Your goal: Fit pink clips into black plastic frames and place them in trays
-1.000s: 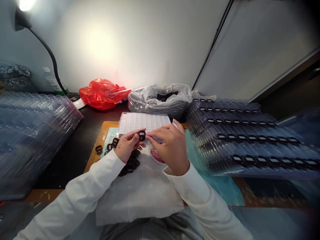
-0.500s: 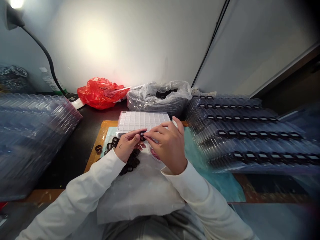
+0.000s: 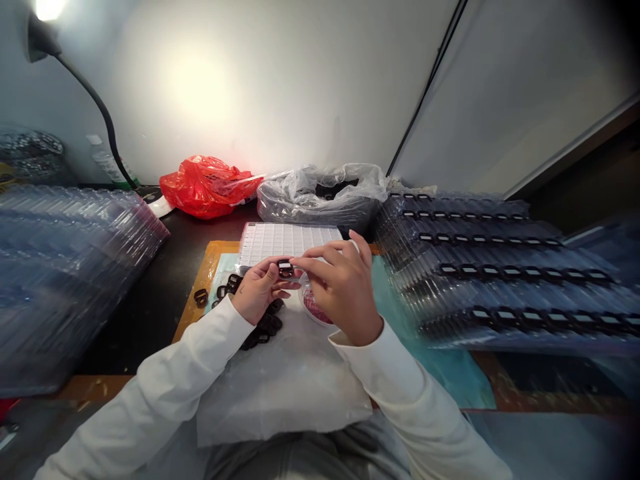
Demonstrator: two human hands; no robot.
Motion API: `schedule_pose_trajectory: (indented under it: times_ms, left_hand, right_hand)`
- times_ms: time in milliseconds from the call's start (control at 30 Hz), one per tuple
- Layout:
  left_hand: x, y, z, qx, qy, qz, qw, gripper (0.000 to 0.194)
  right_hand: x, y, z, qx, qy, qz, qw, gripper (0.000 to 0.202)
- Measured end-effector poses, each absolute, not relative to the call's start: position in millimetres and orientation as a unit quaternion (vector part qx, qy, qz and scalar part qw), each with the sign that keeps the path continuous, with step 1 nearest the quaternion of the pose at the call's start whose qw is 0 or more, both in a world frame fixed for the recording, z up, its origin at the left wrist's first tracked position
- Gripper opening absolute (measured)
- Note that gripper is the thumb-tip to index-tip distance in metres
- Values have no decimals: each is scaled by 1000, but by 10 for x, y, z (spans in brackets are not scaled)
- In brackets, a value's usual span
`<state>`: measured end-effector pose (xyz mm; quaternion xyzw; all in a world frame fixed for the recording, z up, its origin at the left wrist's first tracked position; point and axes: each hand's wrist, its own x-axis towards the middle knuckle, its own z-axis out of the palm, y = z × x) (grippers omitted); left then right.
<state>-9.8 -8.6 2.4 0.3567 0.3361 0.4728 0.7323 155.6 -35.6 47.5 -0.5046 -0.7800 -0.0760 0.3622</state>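
My left hand (image 3: 257, 288) holds a small black buckle (image 3: 285, 269) between thumb and fingers, with a pale rectangle on its upper face. From the right, my right hand (image 3: 343, 283) reaches the buckle's edge with its fingertips; its outer fingers are raised, and its thumb is mostly hidden. Loose black buckles (image 3: 267, 327) lie in a pile beneath and beside my left hand, partly covered by it. A round dish (image 3: 317, 310) of tiny pinkish-red pieces sits below my right hand, which hides part of it. Behind both hands stands a white gridded tray (image 3: 287, 240).
On the right, stacked clear plastic trays (image 3: 480, 260) carry rows of black buckles. More clear trays (image 3: 90, 253) are stacked at left. At the back are a red plastic bag (image 3: 205, 190), a clear bag-lined container (image 3: 320, 200) and a lit lamp (image 3: 43, 40). A translucent sheet (image 3: 290, 393) covers the front.
The buckle has been turned so its pale face shows more fully. My right index finger is straighter along its edge, and more of the dish shows. The view has shifted slightly.
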Motion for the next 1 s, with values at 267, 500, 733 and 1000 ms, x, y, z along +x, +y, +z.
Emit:
schedule_pose_trajectory:
  times_ms: [267, 500, 733, 1000]
  left_hand:
    - [-85, -101, 52, 343, 339, 483, 731, 52]
    - [-96, -109, 102, 325, 355, 507, 715, 57]
    - [-138, -99, 184, 315, 331, 545, 703, 59]
    - [-180, -77, 252, 311, 312, 582, 683, 53]
  right_hand:
    - [1524, -366, 490, -478, -799, -55, 360, 26]
    - [1480, -379, 480, -457, -809, -83, 361, 9]
    - [1630, -483, 729, -471, -783, -140, 382, 11]
    - [2901, -415, 1473, -599, -692, -266, 304, 17]
